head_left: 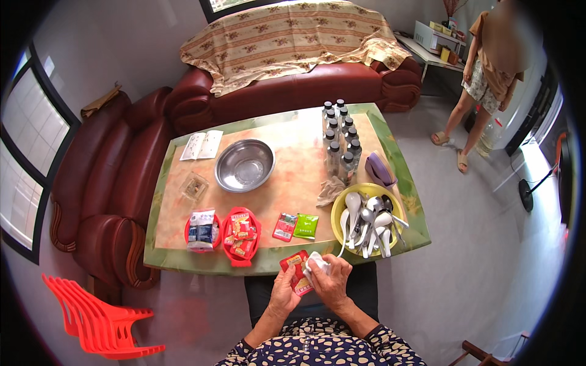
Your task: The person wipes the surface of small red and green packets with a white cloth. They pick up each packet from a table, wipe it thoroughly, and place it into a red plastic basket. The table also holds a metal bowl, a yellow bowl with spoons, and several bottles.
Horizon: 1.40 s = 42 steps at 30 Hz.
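Gripping a red printed packet (301, 282): left hand (282, 296); clutching white cloth (315, 260): right hand (332, 284).

The table (293, 189) bears bottles (347, 166), packets (306, 226) and a metal bowl (245, 166).

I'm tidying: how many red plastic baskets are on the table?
2: the left basket with a white-and-blue bag, the right basket beside it holding red packets.
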Each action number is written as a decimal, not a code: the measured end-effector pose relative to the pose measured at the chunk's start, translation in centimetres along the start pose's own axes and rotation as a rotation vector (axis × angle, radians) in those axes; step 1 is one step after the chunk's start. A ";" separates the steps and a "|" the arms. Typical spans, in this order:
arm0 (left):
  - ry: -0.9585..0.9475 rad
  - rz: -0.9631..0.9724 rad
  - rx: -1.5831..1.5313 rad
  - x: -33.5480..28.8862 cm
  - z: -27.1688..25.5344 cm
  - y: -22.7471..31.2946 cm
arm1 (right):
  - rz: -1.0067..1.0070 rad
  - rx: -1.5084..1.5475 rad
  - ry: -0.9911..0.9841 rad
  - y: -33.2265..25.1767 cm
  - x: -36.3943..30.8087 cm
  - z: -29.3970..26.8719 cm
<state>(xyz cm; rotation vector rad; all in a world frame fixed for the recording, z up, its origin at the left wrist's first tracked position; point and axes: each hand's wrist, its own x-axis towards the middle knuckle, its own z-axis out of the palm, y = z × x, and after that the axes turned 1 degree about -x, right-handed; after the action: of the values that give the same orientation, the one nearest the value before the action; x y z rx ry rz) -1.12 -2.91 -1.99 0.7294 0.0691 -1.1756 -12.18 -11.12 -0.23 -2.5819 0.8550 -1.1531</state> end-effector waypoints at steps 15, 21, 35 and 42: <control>-0.065 0.009 0.152 0.2 -0.4 0.1 | -0.041 0.068 -0.099 -0.3 2.1 1.7; -0.128 -0.014 -0.006 0.4 -0.6 0.7 | -0.116 0.218 -0.119 -1.7 1.6 1.4; -0.052 -0.082 0.085 -0.6 -0.1 1.8 | -0.081 0.421 -0.100 -3.2 3.5 2.5; -0.100 -0.095 0.136 -1.2 0.6 2.1 | -0.098 0.338 -0.118 -3.3 3.8 2.3</control>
<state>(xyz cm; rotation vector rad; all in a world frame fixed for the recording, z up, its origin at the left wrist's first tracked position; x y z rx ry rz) -0.04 -1.90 0.01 0.7918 -0.0610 -1.3157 -7.03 -10.79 1.86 -2.4036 0.4665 -1.0528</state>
